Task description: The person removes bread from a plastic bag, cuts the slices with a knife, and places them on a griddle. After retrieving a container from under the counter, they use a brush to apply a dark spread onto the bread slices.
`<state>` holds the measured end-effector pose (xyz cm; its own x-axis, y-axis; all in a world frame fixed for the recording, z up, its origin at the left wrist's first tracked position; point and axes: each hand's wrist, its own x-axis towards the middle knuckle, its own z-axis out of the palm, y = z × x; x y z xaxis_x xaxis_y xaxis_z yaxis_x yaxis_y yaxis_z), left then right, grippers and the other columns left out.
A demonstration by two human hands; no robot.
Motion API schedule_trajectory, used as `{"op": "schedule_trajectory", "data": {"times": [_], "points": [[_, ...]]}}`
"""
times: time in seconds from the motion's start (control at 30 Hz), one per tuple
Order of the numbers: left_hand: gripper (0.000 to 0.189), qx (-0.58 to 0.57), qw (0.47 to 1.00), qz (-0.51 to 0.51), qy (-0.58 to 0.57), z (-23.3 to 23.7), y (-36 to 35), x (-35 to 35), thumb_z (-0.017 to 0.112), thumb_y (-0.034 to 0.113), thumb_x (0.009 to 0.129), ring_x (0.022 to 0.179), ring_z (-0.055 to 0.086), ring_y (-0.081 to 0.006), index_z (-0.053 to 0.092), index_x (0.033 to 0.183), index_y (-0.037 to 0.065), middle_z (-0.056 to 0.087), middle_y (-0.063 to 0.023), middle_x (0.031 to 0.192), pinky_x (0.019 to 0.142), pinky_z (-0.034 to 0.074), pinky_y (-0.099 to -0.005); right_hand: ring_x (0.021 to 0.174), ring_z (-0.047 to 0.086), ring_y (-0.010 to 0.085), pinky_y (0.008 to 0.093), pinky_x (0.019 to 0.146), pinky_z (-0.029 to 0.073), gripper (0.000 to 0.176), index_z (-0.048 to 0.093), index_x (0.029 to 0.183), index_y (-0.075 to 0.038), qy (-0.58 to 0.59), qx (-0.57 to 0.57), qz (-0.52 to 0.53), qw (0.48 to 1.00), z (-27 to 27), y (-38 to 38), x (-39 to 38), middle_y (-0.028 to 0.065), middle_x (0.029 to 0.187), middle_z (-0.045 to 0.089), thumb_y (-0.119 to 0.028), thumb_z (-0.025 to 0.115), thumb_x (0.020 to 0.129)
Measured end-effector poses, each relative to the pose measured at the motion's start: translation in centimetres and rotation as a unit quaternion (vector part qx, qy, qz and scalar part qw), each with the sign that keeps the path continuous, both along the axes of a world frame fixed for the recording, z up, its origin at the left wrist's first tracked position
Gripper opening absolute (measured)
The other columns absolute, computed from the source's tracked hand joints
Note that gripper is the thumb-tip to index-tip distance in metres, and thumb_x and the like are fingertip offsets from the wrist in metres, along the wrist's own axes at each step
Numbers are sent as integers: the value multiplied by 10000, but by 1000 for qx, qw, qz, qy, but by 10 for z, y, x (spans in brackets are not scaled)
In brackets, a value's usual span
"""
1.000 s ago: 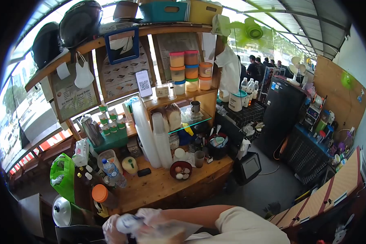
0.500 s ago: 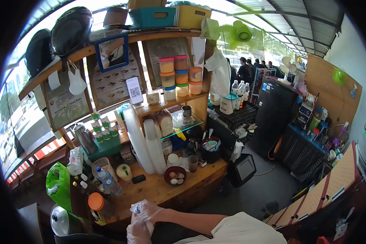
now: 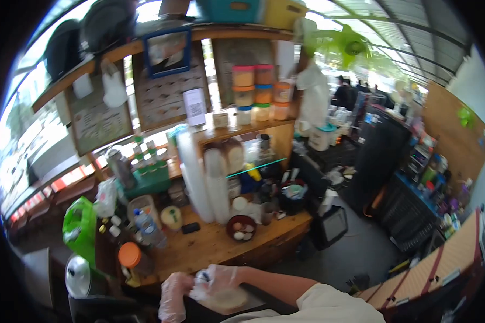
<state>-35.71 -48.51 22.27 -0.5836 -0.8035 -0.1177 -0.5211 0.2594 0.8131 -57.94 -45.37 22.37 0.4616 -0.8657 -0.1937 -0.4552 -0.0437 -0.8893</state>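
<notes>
Both my hands wear clear plastic gloves and meet low in the head view, in front of the wooden counter (image 3: 199, 252). My right hand (image 3: 224, 275) is closed on a small crinkled white thing with dark blue marks (image 3: 202, 277), whose kind I cannot tell. Just left of it, my left hand (image 3: 172, 293) has its fingers curled in against the same thing. Under my right hand lies a pale, flat, round thing (image 3: 230, 299), blurred, over a dark surface.
A dark bowl of eggs (image 3: 241, 228) stands near the counter's front edge. Left of it are a black phone-like object (image 3: 191, 228), a water bottle (image 3: 150, 229) and an orange-lidded jar (image 3: 130, 255). Tall stacks of plastic cups (image 3: 216, 185) rise behind. A lidded pot (image 3: 78, 277) sits far left.
My hands, stacked close together before, are now side by side, the right one further right. The pale round thing has come into view below them. The whole view has shifted and blurred.
</notes>
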Motion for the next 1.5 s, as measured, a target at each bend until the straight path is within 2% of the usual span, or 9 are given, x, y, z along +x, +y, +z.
{"op": "schedule_trajectory", "data": {"times": [0.13, 0.4, 0.5, 0.73, 0.8, 0.87, 1.1, 1.2, 1.5], "points": [[400, 207, 955, -34, 208, -13, 10, 14, 697, 76, 899, 1058, 651, -162, 669, 1281, -40, 713, -66, 1137, 964, 505, -306, 870, 655, 118, 305, 776, 549, 239, 748, 966, -48, -327, 266, 108, 900, -63, -8, 1, 11, 934, 709, -88, 875, 767], [354, 211, 927, -93, 296, -24, 22, 33, 769, 150, 845, 1175, 631, -220, 717, 1136, -45, 675, -174, 1318, 1054, 469, -368, 906, 646, 101, 273, 824, 552, 258, 785, 1004, -27, -354, 213, 190, 891, -63, 3, 26, 28, 1070, 729, -109, 893, 785], [347, 204, 907, -63, 363, -27, 21, 31, 750, 187, 849, 1171, 629, -245, 717, 1101, -50, 665, -183, 1341, 1065, 457, -383, 874, 655, 111, 295, 808, 562, 343, 772, 1054, 36, -150, 15, 64, 987, -16, 5, 18, 65, 1092, 748, -154, 877, 789], [263, 167, 921, 62, 347, -16, 35, -6, 731, 155, 953, 1119, 637, -223, 726, 1146, -24, 674, -157, 1283, 1016, 481, -315, 746, 715, 189, 322, 705, 574, 318, 758, 931, 8, -79, -242, -250, 934, -41, 6, 19, 114, 852, 757, -190, 912, 735], [253, -53, 959, 67, 269, -15, 35, -18, 748, 164, 954, 1113, 647, -250, 729, 1147, 2, 675, -171, 1279, 1011, 490, -333, 785, 744, 212, 334, 707, 579, 331, 739, 947, -19, -69, -237, -342, 907, -32, 8, 26, 125, 852, 751, -177, 909, 710], [231, -179, 956, 59, 224, -11, 30, -22, 755, 159, 954, 1108, 664, -275, 732, 1130, 11, 693, -181, 1219, 1002, 501, -355, 785, 748, 235, 348, 713, 585, 315, 727, 965, -37, -76, -291, -319, 899, -39, 6, 19, 131, 864, 751, -159, 885, 721], [185, 145, 961, 83, 220, -9, 4, -41, 705, 136, 994, 900, 686, -141, 711, 995, -48, 734, -79, 899, 832, 552, -305, 832, 744, 245, 360, 758, 580, 210, 700, 977, -47, -55, -462, -64, 883, -72, 3, -51, 151, 931, 754, -149, 825, 842], [170, 142, 971, 38, 187, -6, -1, -57, 694, 115, 995, 784, 666, -111, 705, 993, -54, 722, -53, 843, 763, 553, -281, 860, 738, 286, 368, 788, 580, 198, 719, 988, -71, -11, -198, -277, 940, -43, 26, -46, 148, 954, 746, -118, 814, 821], [155, 141, 965, 1, 220, -5, -4, -102, 718, 100, 979, 809, 692, -132, 736, 1049, -37, 743, -67, 855, 791, 557, -282, 979, 676, 399, 490, 854, 549, 302, 707, 1056, -37, 234, -307, -200, 901, -86, 20, -147, 179, 989, 694, -152, 735, 779]]}}
